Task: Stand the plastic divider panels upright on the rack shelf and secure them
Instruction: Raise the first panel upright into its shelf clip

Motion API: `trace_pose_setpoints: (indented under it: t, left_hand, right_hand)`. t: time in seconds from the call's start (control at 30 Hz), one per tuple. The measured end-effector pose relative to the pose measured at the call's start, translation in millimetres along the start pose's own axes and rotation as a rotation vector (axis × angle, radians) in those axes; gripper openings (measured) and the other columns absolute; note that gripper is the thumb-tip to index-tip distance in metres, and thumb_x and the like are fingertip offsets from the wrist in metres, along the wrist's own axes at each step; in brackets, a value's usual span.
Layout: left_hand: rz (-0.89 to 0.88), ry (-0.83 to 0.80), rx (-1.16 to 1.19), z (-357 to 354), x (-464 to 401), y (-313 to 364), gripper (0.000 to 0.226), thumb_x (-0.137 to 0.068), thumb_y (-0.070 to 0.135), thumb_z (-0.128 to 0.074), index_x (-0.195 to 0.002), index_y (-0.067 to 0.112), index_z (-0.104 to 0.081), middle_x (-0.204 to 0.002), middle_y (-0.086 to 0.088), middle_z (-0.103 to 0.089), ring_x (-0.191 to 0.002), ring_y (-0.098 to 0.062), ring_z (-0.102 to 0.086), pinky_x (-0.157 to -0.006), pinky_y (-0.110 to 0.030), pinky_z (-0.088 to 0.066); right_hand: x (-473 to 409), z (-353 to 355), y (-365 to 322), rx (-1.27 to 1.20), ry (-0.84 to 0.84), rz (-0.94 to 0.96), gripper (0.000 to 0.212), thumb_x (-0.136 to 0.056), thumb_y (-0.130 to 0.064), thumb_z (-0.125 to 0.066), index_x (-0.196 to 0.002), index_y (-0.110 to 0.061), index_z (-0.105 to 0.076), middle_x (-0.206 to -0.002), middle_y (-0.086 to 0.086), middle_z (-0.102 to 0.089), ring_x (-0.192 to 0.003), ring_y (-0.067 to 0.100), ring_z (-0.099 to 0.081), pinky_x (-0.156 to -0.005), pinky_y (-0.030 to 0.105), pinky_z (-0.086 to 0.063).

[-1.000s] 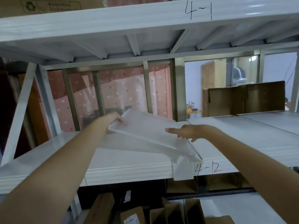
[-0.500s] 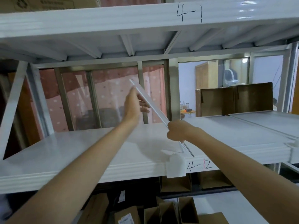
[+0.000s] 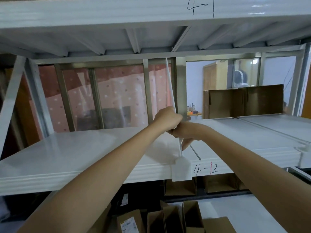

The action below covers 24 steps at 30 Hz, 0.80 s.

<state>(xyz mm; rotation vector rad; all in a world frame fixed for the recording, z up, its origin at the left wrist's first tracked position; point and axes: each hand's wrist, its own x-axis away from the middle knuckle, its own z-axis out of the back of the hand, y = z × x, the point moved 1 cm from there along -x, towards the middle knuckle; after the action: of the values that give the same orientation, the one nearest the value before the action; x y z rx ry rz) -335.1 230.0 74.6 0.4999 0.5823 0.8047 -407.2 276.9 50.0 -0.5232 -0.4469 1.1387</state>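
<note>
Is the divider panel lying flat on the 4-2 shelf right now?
No. The divider panel stands nearly upright, edge-on, its lower end in the white clip at the shelf front, gripped by both hands.

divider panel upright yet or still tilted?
Close to upright. The divider panel shows edge-on, running from the white clip at the shelf front nearly straight up. Both hands grip it.

Both my forearms reach forward and up, converging near the middle of my view, bare to the elbow. My left hand [image 3: 167,119] is curled into a fist-like grip, knuckles up, sitting just above and touching my right hand [image 3: 186,132]. The right is also curled, with one finger [image 3: 186,143] pointing down below the fist.
</note>
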Motion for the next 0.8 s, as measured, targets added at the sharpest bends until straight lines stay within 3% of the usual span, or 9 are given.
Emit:
trace_pose_setpoints:
  t: [0.13,0.2,0.27,0.43,0.67,0.8]
  left_hand:
    - [-0.047,0.035,-0.048,3,3,12,0.024,-0.086,0.013,-0.047,-0.067,0.014,-0.033,-0.069,-0.002,-0.040,-0.065,-0.019,-0.040,-0.052,-0.028,-0.029]
    - [-0.050,0.034,-0.058,2,5,14,0.022,-0.087,0.016,-0.047,-0.068,0.015,-0.035,-0.071,-0.001,-0.043,-0.070,-0.021,-0.044,-0.052,-0.027,-0.031]
    - [-0.054,0.038,-0.073,1,7,17,0.022,-0.088,0.018,-0.047,-0.068,0.016,-0.036,-0.072,-0.001,-0.044,-0.073,-0.022,-0.046,-0.051,-0.027,-0.032]
    - [-0.096,0.075,-0.163,2,12,23,0.026,-0.090,0.018,-0.046,-0.067,0.015,-0.035,-0.069,-0.001,-0.042,-0.062,-0.016,-0.041,-0.050,-0.027,-0.030]
    - [-0.135,0.112,-0.215,7,15,25,0.028,-0.092,0.019,-0.046,-0.067,0.015,-0.035,-0.068,-0.001,-0.042,-0.058,-0.012,-0.039,-0.050,-0.025,-0.030]
    - [-0.121,0.118,-0.207,8,15,20,0.027,-0.091,0.019,-0.045,-0.067,0.015,-0.035,-0.069,-0.001,-0.043,-0.058,-0.013,-0.039,-0.050,-0.026,-0.031]
  right_hand:
    - [5,8,-1,0.040,-0.032,0.037,0.029,-0.099,-0.017,-0.047,-0.125,-0.006,-0.050,-0.108,0.003,-0.055,-0.100,0.034,-0.066,-0.096,0.039,-0.053]
    - [8,10,1,0.065,-0.041,0.032,0.020,-0.098,-0.018,-0.050,-0.115,-0.008,-0.051,-0.094,0.000,-0.055,-0.097,0.031,-0.066,-0.099,0.037,-0.050]
    - [12,11,1,0.029,-0.037,0.025,0.024,-0.099,-0.024,-0.049,-0.115,-0.006,-0.051,-0.086,0.000,-0.053,-0.087,0.031,-0.066,-0.099,0.038,-0.051]
    - [24,11,-2,-0.089,-0.023,0.034,0.022,-0.102,-0.030,-0.042,-0.110,-0.010,-0.045,-0.091,0.001,-0.049,-0.068,0.028,-0.065,-0.090,0.038,-0.056]
    - [27,9,-8,-0.132,-0.004,0.048,0.025,-0.100,-0.022,-0.039,-0.080,-0.008,-0.045,-0.090,0.008,-0.052,-0.069,0.032,-0.065,-0.093,0.044,-0.055]
    - [27,6,-10,-0.083,0.016,0.049,0.026,-0.100,-0.020,-0.041,-0.076,-0.010,-0.044,-0.082,0.003,-0.048,-0.070,0.031,-0.064,-0.093,0.043,-0.055]
